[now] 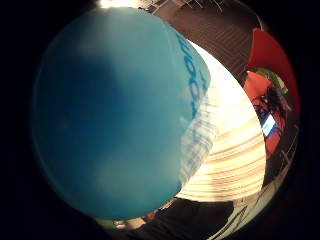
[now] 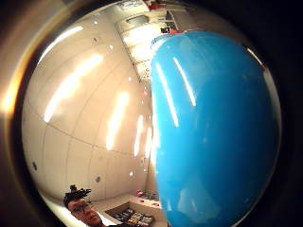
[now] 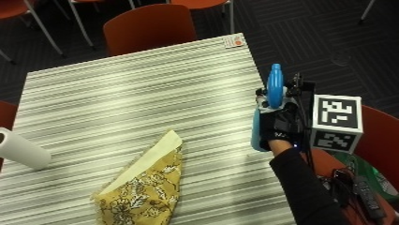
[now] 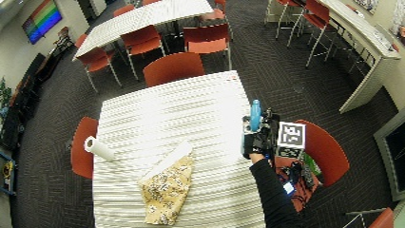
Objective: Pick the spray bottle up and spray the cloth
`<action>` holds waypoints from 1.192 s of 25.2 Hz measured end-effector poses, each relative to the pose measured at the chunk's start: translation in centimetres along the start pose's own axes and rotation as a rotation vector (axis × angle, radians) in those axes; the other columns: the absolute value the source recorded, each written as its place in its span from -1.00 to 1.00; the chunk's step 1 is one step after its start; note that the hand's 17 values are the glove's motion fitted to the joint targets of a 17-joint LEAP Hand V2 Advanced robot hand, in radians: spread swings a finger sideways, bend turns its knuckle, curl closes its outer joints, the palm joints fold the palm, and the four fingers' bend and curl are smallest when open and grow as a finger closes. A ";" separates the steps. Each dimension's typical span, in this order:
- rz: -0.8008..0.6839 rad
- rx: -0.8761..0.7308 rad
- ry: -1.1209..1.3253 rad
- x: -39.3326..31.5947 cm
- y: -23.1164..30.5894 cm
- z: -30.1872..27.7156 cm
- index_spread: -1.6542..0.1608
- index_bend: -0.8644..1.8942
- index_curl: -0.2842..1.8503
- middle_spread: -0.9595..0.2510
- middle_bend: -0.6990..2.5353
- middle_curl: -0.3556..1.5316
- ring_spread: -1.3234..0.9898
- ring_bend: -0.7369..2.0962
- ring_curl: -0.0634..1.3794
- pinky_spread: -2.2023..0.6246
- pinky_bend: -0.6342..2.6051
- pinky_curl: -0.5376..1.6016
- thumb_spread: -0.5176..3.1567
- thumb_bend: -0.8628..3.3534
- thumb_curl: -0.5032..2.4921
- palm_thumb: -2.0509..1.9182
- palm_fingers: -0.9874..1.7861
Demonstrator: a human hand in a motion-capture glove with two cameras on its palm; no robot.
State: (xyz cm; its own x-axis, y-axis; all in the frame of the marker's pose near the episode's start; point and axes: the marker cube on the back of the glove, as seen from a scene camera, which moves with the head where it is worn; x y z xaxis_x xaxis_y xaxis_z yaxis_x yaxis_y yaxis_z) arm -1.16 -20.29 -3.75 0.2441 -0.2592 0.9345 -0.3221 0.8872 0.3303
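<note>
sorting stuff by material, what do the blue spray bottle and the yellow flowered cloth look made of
Blue spray bottle: probably glossy plastic; the palm view shows sharp light streaks on its smooth, curved wall.
Yellow flowered cloth: looks like a thin matte woven fabric, printed; it lies folded flat, pale underside showing, edge seemingly frayed.

Blue spray bottle (image 3: 273, 89), yellow floral cloth (image 3: 146, 190)

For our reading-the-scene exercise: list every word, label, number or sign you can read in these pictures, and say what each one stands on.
Spray bottle: darker blue lettering runs along its side, too distorted to read.
Small card at the table's far corner: red mark, too small to read.
Nothing else carries legible text.
</note>
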 end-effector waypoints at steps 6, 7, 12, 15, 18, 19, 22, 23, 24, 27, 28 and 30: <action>0.020 -0.119 0.026 0.9 1.7 1.7 0.71 0.20 -0.20 0.56 -0.16 -0.06 0.10 -0.19 -0.36 0.68 -0.57 -0.47 -0.21 -0.58 -0.19 0.66 0.15; 0.025 -0.155 0.029 1.0 2.2 2.4 0.71 0.21 -0.20 0.55 -0.16 -0.06 0.10 -0.19 -0.35 0.68 -0.57 -0.47 -0.21 -0.58 -0.19 0.66 0.15; 0.068 -0.397 0.013 -0.9 6.5 7.4 0.72 0.19 -0.20 0.54 -0.15 -0.06 0.10 -0.19 -0.35 0.67 -0.56 -0.46 -0.23 -0.58 -0.18 0.66 0.17; 0.065 -0.544 0.010 -1.9 9.1 10.8 0.72 0.19 -0.19 0.54 -0.15 -0.05 0.10 -0.19 -0.34 0.67 -0.56 -0.46 -0.24 -0.58 -0.18 0.66 0.18; 0.034 -0.645 0.015 -1.8 10.5 13.5 0.72 0.19 -0.19 0.54 -0.15 -0.05 0.10 -0.19 -0.34 0.67 -0.56 -0.46 -0.24 -0.58 -0.17 0.66 0.18; 0.024 -0.668 0.015 -1.7 10.8 14.1 0.72 0.19 -0.19 0.54 -0.15 -0.05 0.10 -0.19 -0.34 0.67 -0.56 -0.46 -0.24 -0.59 -0.17 0.66 0.18; 0.014 -0.713 0.014 -1.3 11.4 15.3 0.72 0.19 -0.19 0.54 -0.15 -0.05 0.11 -0.19 -0.33 0.67 -0.56 -0.46 -0.25 -0.59 -0.17 0.66 0.18; 0.016 -0.723 0.014 -1.1 11.5 15.5 0.72 0.19 -0.19 0.54 -0.15 -0.05 0.11 -0.19 -0.33 0.67 -0.56 -0.46 -0.25 -0.59 -0.17 0.66 0.18; 0.018 -0.730 0.018 -1.0 11.6 15.7 0.72 0.19 -0.19 0.54 -0.16 -0.05 0.11 -0.19 -0.33 0.67 -0.56 -0.46 -0.25 -0.59 -0.16 0.66 0.18; 0.031 -0.745 0.050 -0.4 11.7 16.1 0.72 0.18 -0.19 0.53 -0.16 -0.05 0.11 -0.18 -0.33 0.67 -0.55 -0.45 -0.26 -0.59 -0.16 0.66 0.19; 0.037 -0.748 0.067 -0.1 11.5 16.2 0.71 0.18 -0.19 0.53 -0.16 -0.05 0.11 -0.19 -0.33 0.67 -0.55 -0.45 -0.26 -0.59 -0.16 0.66 0.19; 0.059 -0.756 0.114 0.6 11.1 16.3 0.71 0.18 -0.19 0.53 -0.16 -0.05 0.11 -0.19 -0.33 0.67 -0.55 -0.45 -0.26 -0.59 -0.16 0.66 0.20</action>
State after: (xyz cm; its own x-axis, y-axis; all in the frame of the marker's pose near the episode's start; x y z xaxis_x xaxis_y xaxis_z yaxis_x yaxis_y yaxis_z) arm -19.50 -16.85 2.67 0.3523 -0.1985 0.9146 0.3654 0.9289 0.0609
